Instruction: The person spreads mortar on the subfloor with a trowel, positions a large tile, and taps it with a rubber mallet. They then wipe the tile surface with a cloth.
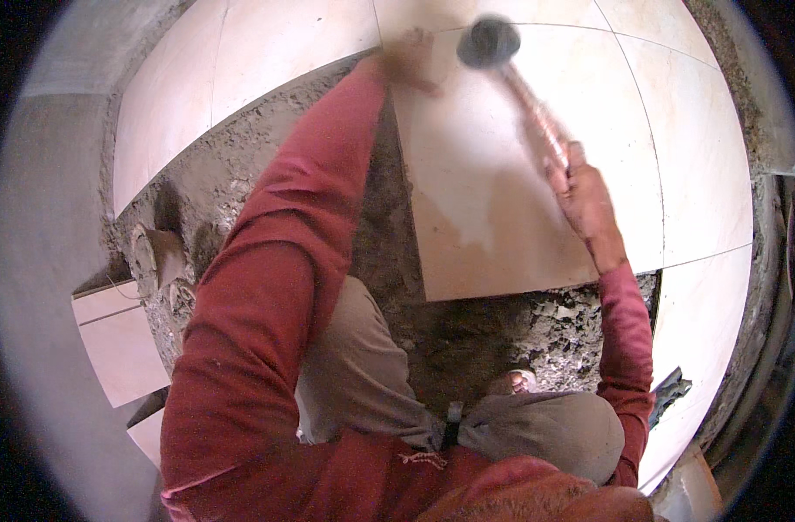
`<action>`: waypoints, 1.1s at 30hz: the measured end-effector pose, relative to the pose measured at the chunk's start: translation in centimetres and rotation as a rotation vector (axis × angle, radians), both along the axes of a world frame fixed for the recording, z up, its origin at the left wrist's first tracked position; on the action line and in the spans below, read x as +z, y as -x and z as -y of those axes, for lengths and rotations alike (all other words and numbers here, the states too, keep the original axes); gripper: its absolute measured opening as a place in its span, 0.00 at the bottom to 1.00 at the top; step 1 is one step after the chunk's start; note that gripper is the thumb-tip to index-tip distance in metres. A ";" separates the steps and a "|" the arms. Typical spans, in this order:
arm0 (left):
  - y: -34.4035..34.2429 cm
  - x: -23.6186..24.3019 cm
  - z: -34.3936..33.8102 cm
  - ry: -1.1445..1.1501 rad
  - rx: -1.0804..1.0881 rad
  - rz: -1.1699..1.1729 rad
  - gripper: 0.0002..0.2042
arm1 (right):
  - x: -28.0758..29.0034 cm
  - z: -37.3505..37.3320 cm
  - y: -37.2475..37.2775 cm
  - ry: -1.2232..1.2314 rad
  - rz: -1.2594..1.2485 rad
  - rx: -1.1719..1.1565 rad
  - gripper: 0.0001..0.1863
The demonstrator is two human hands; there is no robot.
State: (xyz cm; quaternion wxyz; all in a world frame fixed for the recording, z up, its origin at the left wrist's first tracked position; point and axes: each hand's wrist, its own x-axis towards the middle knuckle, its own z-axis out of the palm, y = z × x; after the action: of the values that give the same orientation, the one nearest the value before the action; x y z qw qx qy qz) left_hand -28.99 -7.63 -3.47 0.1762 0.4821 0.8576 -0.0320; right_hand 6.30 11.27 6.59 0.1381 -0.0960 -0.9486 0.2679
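A large cream tile [511, 226] lies in front of me, its near edge and left edge bordered by rough wet mortar [441, 348]. My left hand [406, 65] is on the tile surface near the upper left corner, fingers apart and slightly blurred. My right hand [580, 196] is closed around the handle of a mallet with a dark round head [489, 42], which is blurred and held above the upper part of the tile.
Other cream floor tiles [698, 148] line the top and right. Cut tile pieces [119, 357] lean near the grey wall [45, 217] at left, beside a short pipe-like object [154, 257]. A dark crumpled item [667, 396] lies at lower right. My bent knees are low in view.
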 end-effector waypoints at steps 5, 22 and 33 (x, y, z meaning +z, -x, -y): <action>0.9 -2.0 0.4 -0.177 -0.001 -0.044 0.70 | -0.2 1.5 -1.1 0.314 0.167 -0.191 0.18; -6.1 1.2 4.6 -0.104 -0.034 -0.116 0.65 | 2.2 11.4 -11.2 0.340 0.407 -0.354 0.17; -5.5 1.0 4.1 -0.084 -0.021 -0.138 0.63 | -0.3 10.8 -8.5 0.373 0.249 -0.104 0.16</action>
State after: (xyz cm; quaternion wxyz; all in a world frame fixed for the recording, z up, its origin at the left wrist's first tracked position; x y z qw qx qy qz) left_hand -23.51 -11.74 -2.50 0.0960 0.4949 0.8631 -0.0308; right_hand 14.79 0.50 6.27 0.0133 -0.2008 -0.8862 0.4173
